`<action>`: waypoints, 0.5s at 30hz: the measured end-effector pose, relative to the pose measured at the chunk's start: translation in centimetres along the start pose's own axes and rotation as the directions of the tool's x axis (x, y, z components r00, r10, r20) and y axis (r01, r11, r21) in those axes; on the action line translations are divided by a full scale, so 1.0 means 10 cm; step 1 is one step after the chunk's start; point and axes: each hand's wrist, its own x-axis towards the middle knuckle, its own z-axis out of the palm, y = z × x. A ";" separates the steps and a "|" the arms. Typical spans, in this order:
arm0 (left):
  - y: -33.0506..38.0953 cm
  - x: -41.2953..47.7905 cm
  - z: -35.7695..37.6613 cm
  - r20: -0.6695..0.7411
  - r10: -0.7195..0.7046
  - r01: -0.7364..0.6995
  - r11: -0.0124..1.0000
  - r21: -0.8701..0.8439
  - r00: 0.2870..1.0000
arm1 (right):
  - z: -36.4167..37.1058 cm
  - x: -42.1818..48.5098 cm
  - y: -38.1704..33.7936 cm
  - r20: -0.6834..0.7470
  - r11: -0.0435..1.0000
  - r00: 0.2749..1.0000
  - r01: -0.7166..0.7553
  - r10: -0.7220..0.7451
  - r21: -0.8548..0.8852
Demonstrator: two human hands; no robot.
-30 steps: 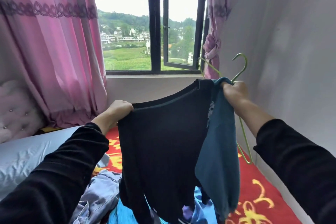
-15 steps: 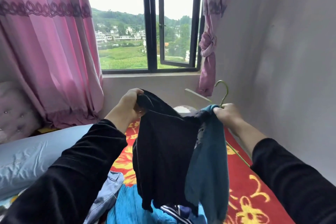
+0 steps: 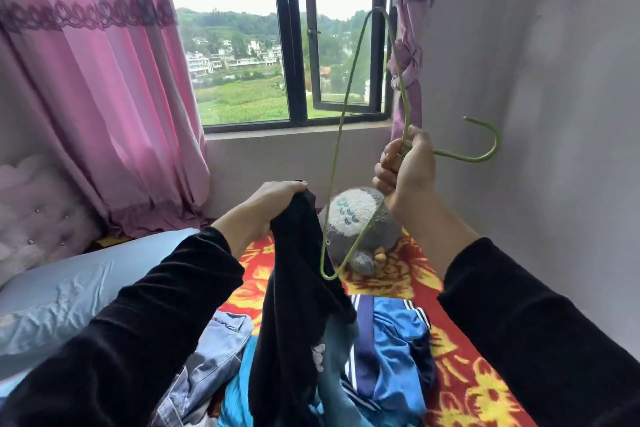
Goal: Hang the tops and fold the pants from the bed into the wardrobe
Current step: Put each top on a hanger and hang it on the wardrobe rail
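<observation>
Gripping the black top point(image 3: 298, 288) in the left hand point(image 3: 273, 201), clutching the green hanger point(image 3: 341, 128) in the right hand point(image 3: 405, 173) above the plush toy point(image 3: 356, 222) — the hanging step. Probably needing next: threading the hanger's low corner into the neckline.

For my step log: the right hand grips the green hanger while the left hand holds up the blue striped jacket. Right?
Not quite. In the head view the left hand holds up the black top; the blue striped jacket lies on the bed. The right hand does grip the green hanger.
</observation>
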 end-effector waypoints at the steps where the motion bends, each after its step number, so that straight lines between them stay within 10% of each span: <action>1: 0.01 -0.03 -0.03 0.005 -0.001 0.001 1.000 0.000 1.000 | 0.04 -0.01 0.06 0.007 1.000 1.000 0.007 -0.007 0.018; 6: 0.06 -0.11 -0.23 -0.010 0.000 -0.001 0.999 -0.044 1.000 | 0.09 -0.04 0.40 0.144 0.999 0.988 0.049 -0.045 -0.022; 15: 0.05 -0.08 -0.66 -0.117 0.017 -0.042 0.975 -0.217 0.993 | -0.28 0.06 0.72 0.221 0.719 0.973 0.198 -0.064 -0.667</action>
